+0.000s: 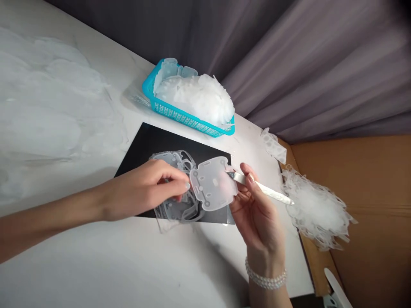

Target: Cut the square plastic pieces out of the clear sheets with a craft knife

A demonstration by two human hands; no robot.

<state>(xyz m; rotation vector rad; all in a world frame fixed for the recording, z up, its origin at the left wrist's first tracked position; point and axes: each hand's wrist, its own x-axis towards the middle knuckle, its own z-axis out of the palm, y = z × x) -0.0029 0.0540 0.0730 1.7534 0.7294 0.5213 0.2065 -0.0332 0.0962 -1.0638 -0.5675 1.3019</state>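
Left hand (144, 190) pinches the left edge of a translucent plastic piece (214, 183) between thumb and fingertips, holding it just above the black mat (154, 143) near the mat's right edge. Right hand (257, 214) grips a white knife-like tool (263, 188) in closed fingers — blade tip touching the piece's right edge. More clear pieces (175, 188) lie piled on the mat under the left hand. Turquoise basket (180, 113) of white parts sits at the table's far edge — trimmings heap (316, 211) off the right edge.

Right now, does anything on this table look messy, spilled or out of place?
Yes. A fluffy heap of trimmed plastic scraps hangs over the table's right edge above the cardboard box. The turquoise basket is heaped above its rim with clear pieces.
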